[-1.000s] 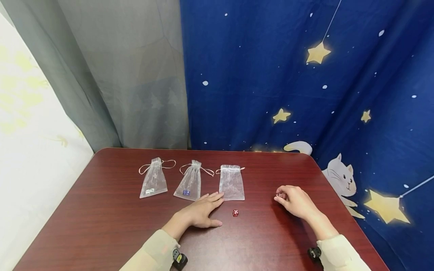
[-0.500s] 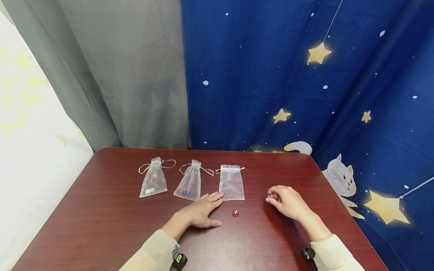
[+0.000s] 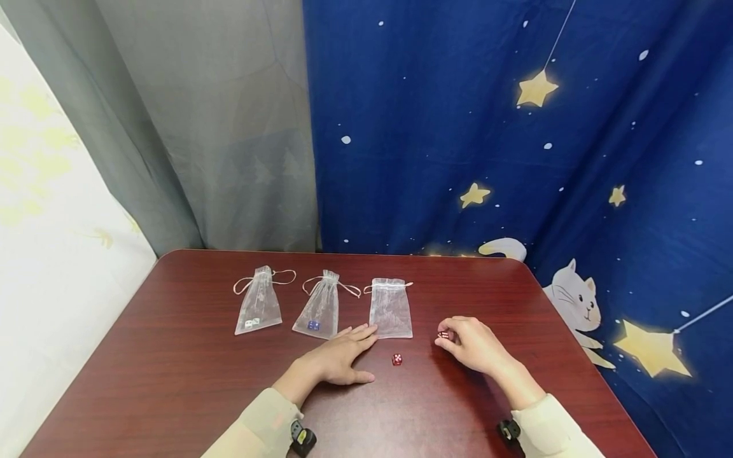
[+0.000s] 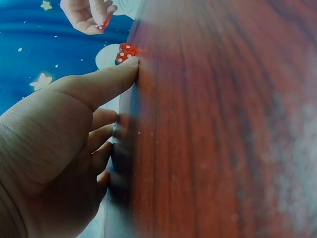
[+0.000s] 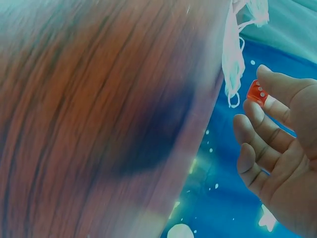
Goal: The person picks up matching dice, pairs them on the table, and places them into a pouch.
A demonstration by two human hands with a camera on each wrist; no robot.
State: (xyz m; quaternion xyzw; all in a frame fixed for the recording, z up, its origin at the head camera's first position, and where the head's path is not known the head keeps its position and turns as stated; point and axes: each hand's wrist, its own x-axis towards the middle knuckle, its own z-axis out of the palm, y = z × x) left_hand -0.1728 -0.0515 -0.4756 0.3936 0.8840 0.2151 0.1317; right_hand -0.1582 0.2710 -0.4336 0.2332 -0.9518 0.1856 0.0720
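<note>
My right hand [image 3: 478,346] pinches a red die [image 5: 257,93] with white dots between thumb and fingers, above the right part of the table. Flat on the table lies my left hand [image 3: 340,359], fingers straight, its fingertips at the lower left corner of a flat sheer drawstring bag [image 3: 391,312]. A second red die [image 3: 397,359] rests on the table below that bag, right of the left hand; in the left wrist view it appears just beyond the thumb tip.
Left of the flat bag lie two sheer bags with drawn necks: one bag [image 3: 321,308] holds blue dice [image 3: 314,325], the other bag [image 3: 260,302] holds white dice [image 3: 252,323]. The dark red table [image 3: 172,356] ends at curtains [image 3: 412,159] behind it.
My right hand has moved left across the table with the red die, closer to the flat bag and the other die. The left hand has stayed put.
</note>
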